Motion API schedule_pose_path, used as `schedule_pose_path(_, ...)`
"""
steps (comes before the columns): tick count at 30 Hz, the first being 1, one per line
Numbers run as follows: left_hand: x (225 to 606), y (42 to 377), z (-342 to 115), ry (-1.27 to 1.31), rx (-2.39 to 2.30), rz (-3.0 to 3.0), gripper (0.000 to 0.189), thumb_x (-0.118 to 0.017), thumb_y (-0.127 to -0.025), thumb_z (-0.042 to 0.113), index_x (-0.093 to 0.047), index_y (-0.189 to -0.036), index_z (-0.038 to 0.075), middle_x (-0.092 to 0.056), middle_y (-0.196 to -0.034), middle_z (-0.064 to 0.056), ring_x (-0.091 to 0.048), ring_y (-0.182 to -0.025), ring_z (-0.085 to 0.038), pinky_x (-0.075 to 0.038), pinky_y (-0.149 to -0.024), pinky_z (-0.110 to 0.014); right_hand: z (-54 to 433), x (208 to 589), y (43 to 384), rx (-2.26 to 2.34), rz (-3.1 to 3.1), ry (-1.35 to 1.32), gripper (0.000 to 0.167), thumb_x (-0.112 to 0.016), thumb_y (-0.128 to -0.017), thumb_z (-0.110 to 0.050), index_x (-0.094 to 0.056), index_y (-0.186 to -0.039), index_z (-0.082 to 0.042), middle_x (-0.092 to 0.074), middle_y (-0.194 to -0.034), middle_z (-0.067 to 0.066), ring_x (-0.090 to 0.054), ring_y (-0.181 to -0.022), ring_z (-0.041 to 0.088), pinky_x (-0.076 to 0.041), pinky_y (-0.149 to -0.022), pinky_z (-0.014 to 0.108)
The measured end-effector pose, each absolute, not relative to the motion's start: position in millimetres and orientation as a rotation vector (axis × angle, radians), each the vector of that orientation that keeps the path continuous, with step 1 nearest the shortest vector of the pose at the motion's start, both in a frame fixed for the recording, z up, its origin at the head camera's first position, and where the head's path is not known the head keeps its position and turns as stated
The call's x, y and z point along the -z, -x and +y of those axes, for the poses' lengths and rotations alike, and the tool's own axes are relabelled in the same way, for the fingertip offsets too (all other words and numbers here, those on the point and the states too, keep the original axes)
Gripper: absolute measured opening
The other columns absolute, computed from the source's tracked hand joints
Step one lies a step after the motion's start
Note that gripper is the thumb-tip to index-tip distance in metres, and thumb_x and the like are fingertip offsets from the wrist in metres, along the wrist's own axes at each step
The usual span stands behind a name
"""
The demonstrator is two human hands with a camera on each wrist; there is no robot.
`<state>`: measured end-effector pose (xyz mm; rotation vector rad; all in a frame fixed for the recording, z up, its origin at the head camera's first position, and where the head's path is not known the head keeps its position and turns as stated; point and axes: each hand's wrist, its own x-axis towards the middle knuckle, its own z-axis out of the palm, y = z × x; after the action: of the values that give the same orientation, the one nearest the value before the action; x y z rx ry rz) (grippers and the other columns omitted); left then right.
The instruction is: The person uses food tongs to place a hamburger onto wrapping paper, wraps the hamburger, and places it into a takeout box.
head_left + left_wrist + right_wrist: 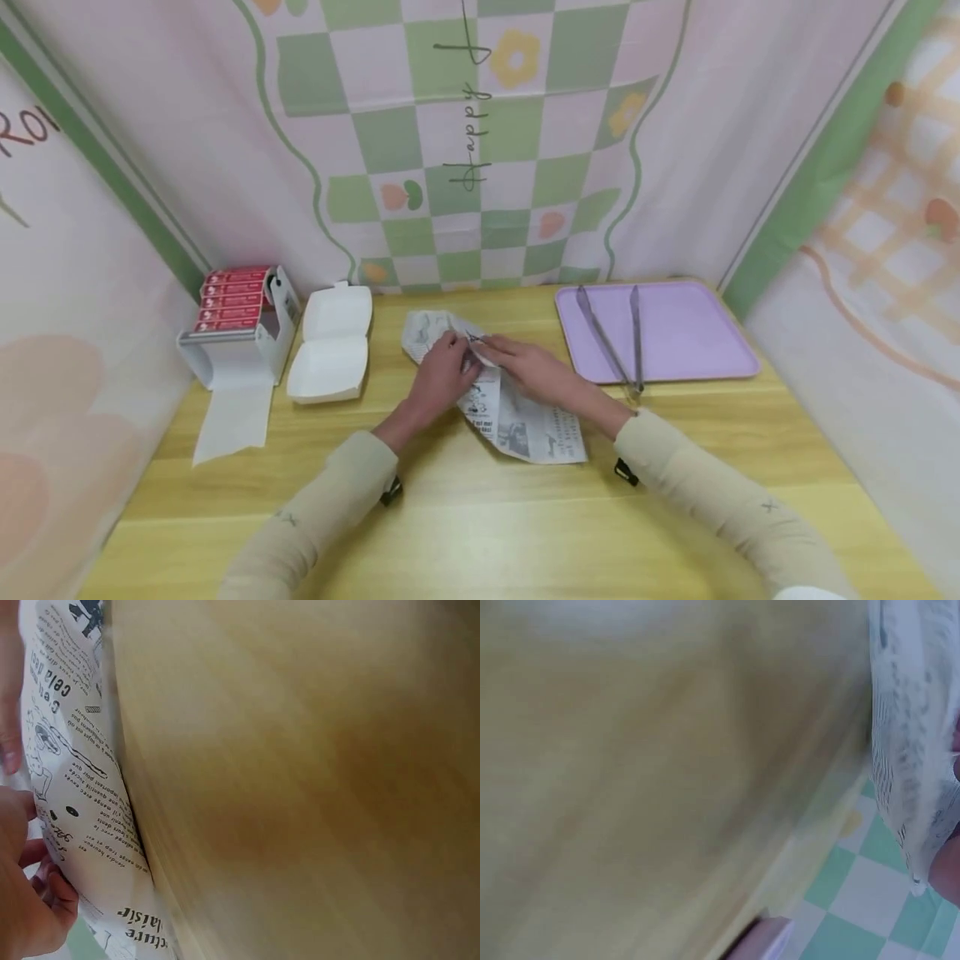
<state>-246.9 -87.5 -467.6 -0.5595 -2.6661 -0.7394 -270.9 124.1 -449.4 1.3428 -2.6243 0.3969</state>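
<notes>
A sheet of newsprint-patterned wrapping paper (525, 425) lies askew on the table, folded and bulging at its far-left part. Whatever the fold may cover is hidden. My left hand (442, 371) holds the folded part, its fingers curled against the paper; in the left wrist view the left hand (34, 892) sits at the side of the printed paper (82, 772). From the right, my right hand (536, 367) lies over the fold with fingers stretched along it. The right wrist view catches only fingertips (946, 870) beside the paper's pointed end (907, 750).
A white, lidded takeaway box (330, 367) stands open at the left. Beyond it is a dispenser (281, 312) with red packets (232, 300) and a white sheet (236, 421) hanging out. Metal tongs (637, 333) rest on a purple tray (697, 333) at the right.
</notes>
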Motion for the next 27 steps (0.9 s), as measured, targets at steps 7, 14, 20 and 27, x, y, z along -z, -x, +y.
schedule_pose_path(7, 468.5, 243.9, -97.6, 0.537, 0.977, -2.645, 0.038, -0.074, -0.085, 0.005, -0.055, -0.117, -0.001, -0.058, -0.104, -0.013, -0.06, -0.086, -0.019, -0.056, -0.075, -0.029, 129.4, 455.7, 267.0, -0.096, -2.568, -1.442, 0.076, -0.063, -0.087, 0.007, -0.037, -0.154, -0.017, -0.039, -0.158, 0.013, -0.039, -0.145, 0.034, -0.047, -0.108, 0.049)
schedule_pose_path(14, 467.5, 242.3, -104.3, 0.709, 0.886, -2.58, 0.034, -0.067, -0.085, -0.002, -0.06, -0.118, 0.0, -0.052, -0.121, -0.018, -0.065, -0.091, -0.023, -0.059, -0.078, -0.03, 126.3, 450.6, 263.9, 0.189, -2.534, -1.476, 0.083, -0.066, -0.084, 0.007, -0.035, -0.156, -0.021, -0.035, -0.161, 0.008, -0.034, -0.149, 0.028, -0.051, -0.104, 0.043)
schedule_pose_path(20, 460.3, 237.1, -115.9, 0.878, 0.69, -2.689, 0.021, -0.06, -0.091, 0.005, -0.068, -0.111, -0.001, -0.062, -0.118, -0.014, -0.061, -0.109, -0.027, -0.054, -0.095, -0.038, 122.3, 451.2, 259.5, 0.172, -2.557, -1.529, 0.08, -0.063, -0.087, 0.004, -0.031, -0.157, -0.019, -0.032, -0.162, 0.011, -0.033, -0.149, 0.029, -0.051, -0.104, 0.044)
schedule_pose_path(27, 454.3, 231.9, -112.1, 0.959, 0.674, -2.674, 0.023, -0.06, -0.1, 0.02, -0.069, -0.105, 0.0, -0.065, -0.113, -0.016, -0.06, -0.107, -0.03, -0.052, -0.096, -0.043, 133.8, 428.7, 263.4, -0.449, -2.846, -1.544, 0.067, -0.048, -0.09, -0.001, -0.034, -0.155, -0.012, -0.029, -0.163, 0.014, -0.029, -0.15, 0.032, -0.045, -0.11, 0.048)
